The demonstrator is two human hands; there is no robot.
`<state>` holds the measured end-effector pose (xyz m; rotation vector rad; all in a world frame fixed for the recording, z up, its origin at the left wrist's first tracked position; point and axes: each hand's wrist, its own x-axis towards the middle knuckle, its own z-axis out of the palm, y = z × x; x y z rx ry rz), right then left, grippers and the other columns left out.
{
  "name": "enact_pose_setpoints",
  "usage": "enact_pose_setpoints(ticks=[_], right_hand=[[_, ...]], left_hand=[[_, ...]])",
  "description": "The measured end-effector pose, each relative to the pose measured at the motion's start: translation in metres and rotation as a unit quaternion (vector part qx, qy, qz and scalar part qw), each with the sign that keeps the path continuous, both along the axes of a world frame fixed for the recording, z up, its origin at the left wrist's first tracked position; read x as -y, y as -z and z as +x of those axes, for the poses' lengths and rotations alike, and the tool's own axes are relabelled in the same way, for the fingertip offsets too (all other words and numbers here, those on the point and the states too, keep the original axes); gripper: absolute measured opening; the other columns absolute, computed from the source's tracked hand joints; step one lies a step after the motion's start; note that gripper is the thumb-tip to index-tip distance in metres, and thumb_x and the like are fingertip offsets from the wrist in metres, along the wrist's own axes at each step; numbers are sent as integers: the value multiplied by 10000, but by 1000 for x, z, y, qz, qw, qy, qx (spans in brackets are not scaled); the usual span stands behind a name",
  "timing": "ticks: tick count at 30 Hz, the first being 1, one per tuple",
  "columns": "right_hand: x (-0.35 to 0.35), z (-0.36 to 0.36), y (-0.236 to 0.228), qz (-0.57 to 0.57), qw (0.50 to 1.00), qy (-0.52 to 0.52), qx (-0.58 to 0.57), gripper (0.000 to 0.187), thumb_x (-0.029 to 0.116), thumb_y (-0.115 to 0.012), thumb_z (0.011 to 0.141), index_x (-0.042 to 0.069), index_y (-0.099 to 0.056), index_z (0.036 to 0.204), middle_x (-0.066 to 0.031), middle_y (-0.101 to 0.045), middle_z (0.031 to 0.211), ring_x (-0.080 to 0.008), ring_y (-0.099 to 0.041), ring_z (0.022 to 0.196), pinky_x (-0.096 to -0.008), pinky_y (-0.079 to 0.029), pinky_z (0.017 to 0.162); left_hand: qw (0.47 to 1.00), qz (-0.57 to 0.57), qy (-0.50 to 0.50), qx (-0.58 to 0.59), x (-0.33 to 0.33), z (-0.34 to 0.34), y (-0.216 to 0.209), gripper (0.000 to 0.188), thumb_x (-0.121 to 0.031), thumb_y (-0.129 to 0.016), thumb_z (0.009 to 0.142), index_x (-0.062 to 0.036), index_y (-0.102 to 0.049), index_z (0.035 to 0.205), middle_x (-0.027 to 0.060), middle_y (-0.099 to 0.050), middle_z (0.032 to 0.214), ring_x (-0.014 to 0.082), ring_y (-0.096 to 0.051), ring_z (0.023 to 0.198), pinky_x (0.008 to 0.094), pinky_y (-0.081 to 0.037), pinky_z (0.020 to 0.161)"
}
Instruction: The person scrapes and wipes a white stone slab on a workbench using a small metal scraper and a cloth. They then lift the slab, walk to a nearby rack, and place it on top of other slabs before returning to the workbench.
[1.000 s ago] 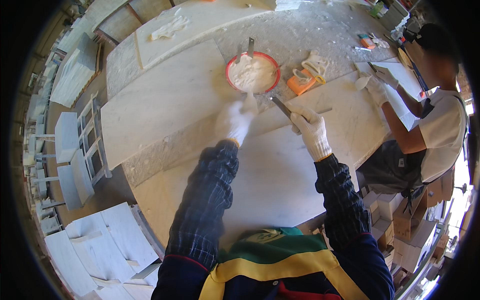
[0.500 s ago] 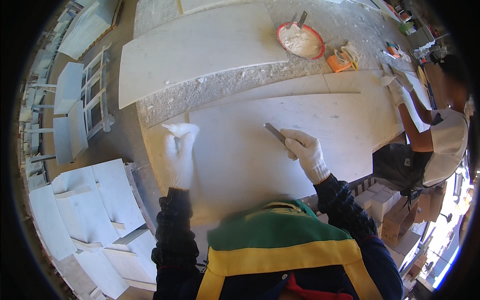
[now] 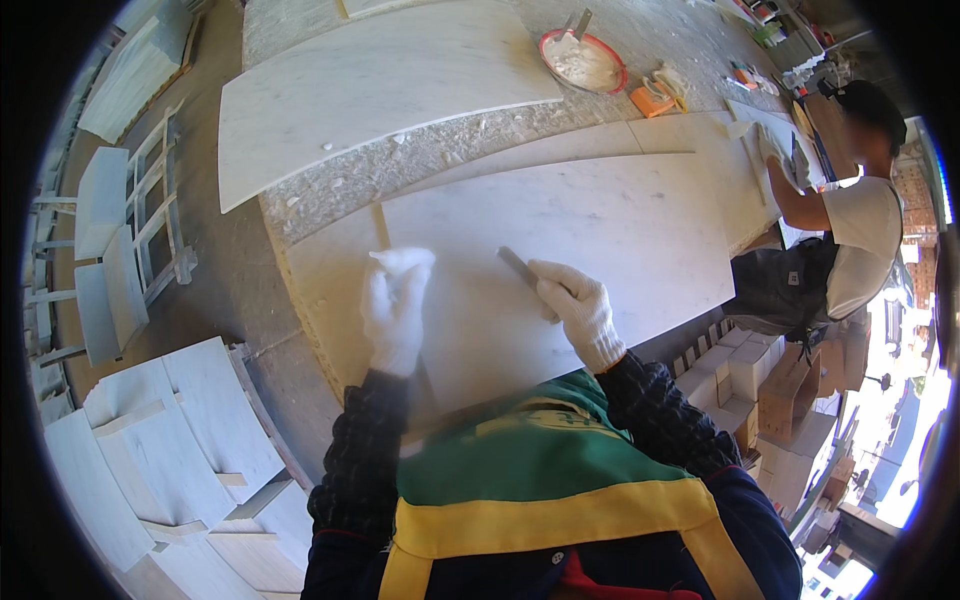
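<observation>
My right hand [image 3: 577, 308], in a white knit glove, grips a narrow flat grey metal scraper blade [image 3: 517, 266] between thumb and fingers. The blade points up and left over a pale veined stone slab [image 3: 600, 230]. My left hand [image 3: 393, 315], also gloved, is raised above the slab's left side. Its fingers are curled in and bent over to the left. Whatever they hold, if anything, is hidden. Near the left hand, a yellowish strip [image 3: 380, 226] runs beside the slab's left edge. The two hands are apart.
Another large slab [image 3: 380, 90] lies beyond on the rough, crumb-strewn table. A red-rimmed bowl [image 3: 583, 62] of white paste with blades stands behind, beside an orange object [image 3: 652, 99]. At right a co-worker [image 3: 850, 230] handles another panel. Stacked slabs [image 3: 170, 440] stand at left.
My view has shifted, so the table appears higher and further left. My left hand has moved right over the slab, closer to my right hand, which still grips the blade. The co-worker's head and arms have moved.
</observation>
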<state>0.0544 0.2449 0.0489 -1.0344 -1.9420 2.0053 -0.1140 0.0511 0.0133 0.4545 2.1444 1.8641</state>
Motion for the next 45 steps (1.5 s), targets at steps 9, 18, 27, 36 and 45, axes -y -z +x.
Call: enact_pose_setpoints(ticks=[9,18,27,36,45], right_hand=[[-32,-18,4,97,994,-16,55,340,140,-634,1027,-45,-716,1300,-28,-672,837,-87,-567,672,-255,-483,609],[-56,-52,8,141,983,-81,87,330,176,-639,1006,26,-757,1274,-44,-713,899,-119,-621,704,-282,-531,653],[-41,-37,-8,446,868,-195,100,338,221,-700,957,138,-739,1282,-140,-730,1004,-335,-714,835,-413,-582,743],[-41,-52,-16,460,855,-204,124,339,243,-726,938,138,-738,1261,-137,-729,998,-362,-717,873,-433,-584,758],[-46,-64,-12,486,847,-193,100,333,266,-726,940,134,-743,1246,-138,-724,990,-363,-713,872,-435,-581,760]], left_hand=[[998,-52,-41,-10,-7,2,-12,195,-117,-710,1028,-18,-655,1186,50,-710,1116,116,-647,1016,299,-526,913],[999,-17,-37,0,-10,2,-9,176,-90,-711,1019,-21,-662,1173,50,-717,1124,115,-647,1009,295,-525,911],[999,-30,-27,-8,-9,3,-9,190,-45,-688,1015,-18,-641,1196,56,-726,1144,115,-651,1028,291,-518,944],[998,-53,-30,-23,-7,3,-1,172,-28,-671,1023,-18,-639,1191,58,-722,1156,115,-649,1046,291,-514,962],[999,-32,-27,-28,-11,5,-10,175,-27,-687,1013,-21,-642,1182,69,-730,1156,122,-655,1034,299,-526,944]])
